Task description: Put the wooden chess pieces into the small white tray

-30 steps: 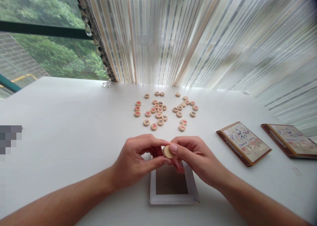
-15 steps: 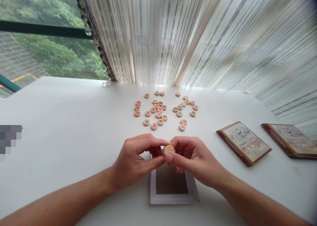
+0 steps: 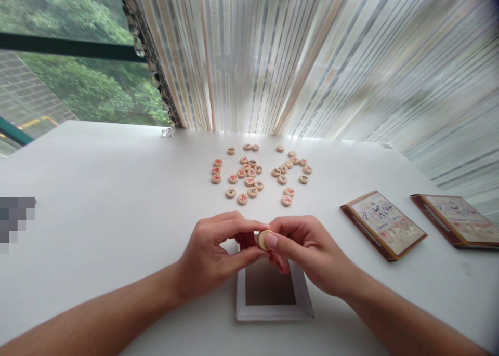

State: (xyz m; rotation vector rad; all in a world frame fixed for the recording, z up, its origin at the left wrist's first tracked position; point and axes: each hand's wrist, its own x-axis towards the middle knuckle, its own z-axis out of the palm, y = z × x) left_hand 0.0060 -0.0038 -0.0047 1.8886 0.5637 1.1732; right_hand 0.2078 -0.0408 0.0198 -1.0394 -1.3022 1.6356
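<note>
While pinching a small round disc between thumb and forefinger of the left hand and of the right hand, held it in the air just over the twelve o'clock edge of a shallow white-rimmed tray on the table. Closed both hands on that one disc: left fingertips at its nine o'clock side, right thumb across its three o'clock side, remaining fingers curled underneath. Turned a plain pale face toward the camera; could not tell what mark, if any, sat on the other face. Touched nothing else, and hid the tray's far end beneath the hands, with its brown bottom showing nearer in.

Had many more game pieces farther out at twelve o'clock, lying flat in two loose groups, marked red or black, well apart from the hands. Had two flat printed boxes at two and three o'clock, side by side without touching.

Judged the step in hand as a two-handed turning or checking of a single disc, lifted and not yet set down. Judged that any further move would call for handing the grip cleanly to one hand before the other let go, since so small and smooth a disc could slip from a shared fingertip hold.
</note>
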